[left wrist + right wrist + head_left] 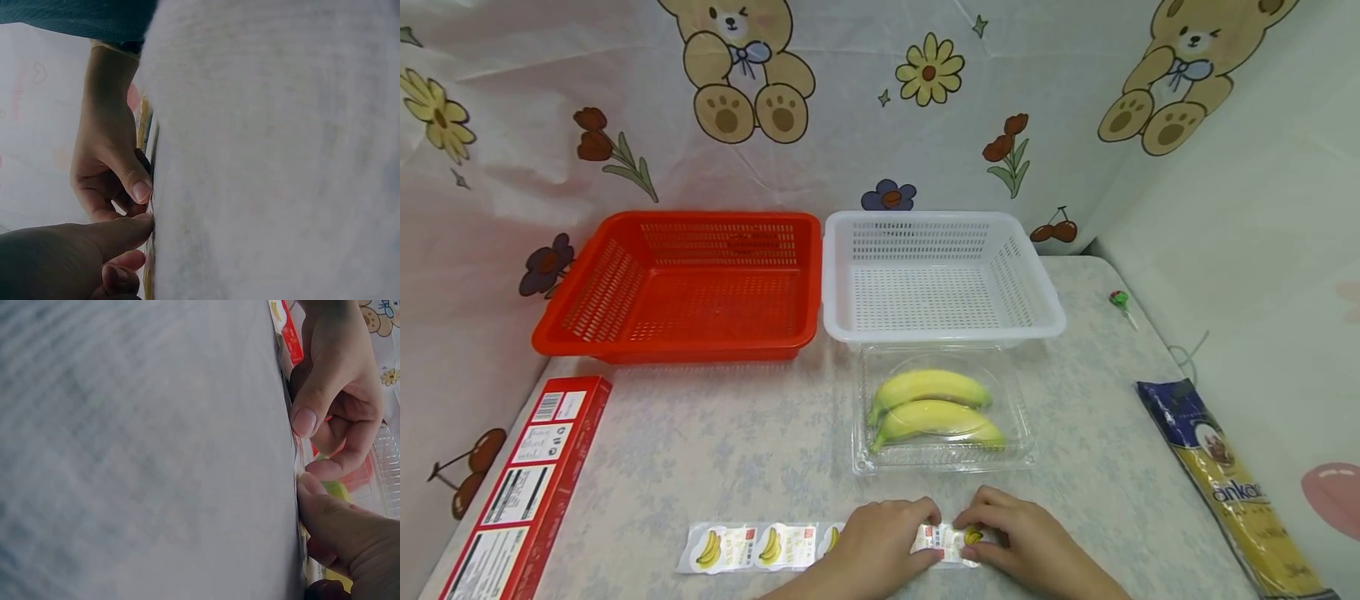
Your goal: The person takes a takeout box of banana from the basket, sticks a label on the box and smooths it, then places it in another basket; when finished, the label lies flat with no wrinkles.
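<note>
A strip of banana stickers [787, 546] lies along the table's front, printed with bananas and red and black lettering. My left hand [880, 546] lies over its middle, thumb and forefinger holding the strip from both long edges. My right hand [1030, 546] pinches the banana sticker [951, 542] at the right end between thumb and fingers. Both hands' fingertips come close together over this sticker; whether its edge has lifted I cannot tell. Behind them stands a clear plastic box [943, 460], lid closed, with two bananas [936, 421] inside.
At the back stand a red basket [677, 350] and a white basket [943, 333], side by side. A long red box [523, 492] lies along the left edge. On the right are a blue and yellow packet [1232, 492] and a small green-topped lollipop [1122, 305].
</note>
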Motion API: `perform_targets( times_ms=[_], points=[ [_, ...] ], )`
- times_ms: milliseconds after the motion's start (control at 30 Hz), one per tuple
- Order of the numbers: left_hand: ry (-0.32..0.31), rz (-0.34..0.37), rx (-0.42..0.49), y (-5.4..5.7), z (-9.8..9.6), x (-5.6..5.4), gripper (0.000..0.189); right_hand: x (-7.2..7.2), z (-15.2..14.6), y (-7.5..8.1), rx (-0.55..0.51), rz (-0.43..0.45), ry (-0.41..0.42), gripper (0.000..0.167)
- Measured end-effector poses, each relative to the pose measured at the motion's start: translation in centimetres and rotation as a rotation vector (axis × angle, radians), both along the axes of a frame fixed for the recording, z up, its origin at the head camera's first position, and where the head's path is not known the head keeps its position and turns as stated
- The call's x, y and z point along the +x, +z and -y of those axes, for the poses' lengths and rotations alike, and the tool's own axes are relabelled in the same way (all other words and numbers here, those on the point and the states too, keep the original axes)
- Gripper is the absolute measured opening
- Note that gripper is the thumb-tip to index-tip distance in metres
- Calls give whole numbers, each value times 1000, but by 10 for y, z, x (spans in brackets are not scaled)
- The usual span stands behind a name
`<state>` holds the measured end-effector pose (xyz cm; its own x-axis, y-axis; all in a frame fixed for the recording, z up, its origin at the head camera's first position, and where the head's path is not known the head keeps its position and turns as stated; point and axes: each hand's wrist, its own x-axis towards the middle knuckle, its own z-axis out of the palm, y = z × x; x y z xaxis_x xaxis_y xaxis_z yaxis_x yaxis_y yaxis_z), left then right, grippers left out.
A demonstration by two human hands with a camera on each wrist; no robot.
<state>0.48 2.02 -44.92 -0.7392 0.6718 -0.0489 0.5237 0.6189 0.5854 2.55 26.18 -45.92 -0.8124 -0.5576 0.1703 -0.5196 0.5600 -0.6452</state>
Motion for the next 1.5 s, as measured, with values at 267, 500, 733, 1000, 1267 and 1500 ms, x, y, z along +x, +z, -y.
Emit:
perform_targets(
  times_ms=[267, 500, 733, 1000, 1267, 1500],
  points=[
    [11, 46, 15, 0, 0, 0, 31, -2, 5, 0, 12, -66, -3, 15],
    [22, 20, 11, -1, 0, -1, 30, -2, 4, 3, 14, 4, 23, 16],
    [33, 16, 21, -1, -1, -2, 27, -1, 3, 5, 17, 29, 39, 19],
    [22, -7, 34, -1, -1, -2, 27, 2, 2, 4, 9, 38, 37, 22],
    [11, -32, 79, -5, 0, -1, 29, 2, 3, 5, -50, 76, 55, 22],
    [-26, 47, 183, -9, -1, -3, 23, 1, 2, 2, -80, 92, 47, 21]
  ],
)
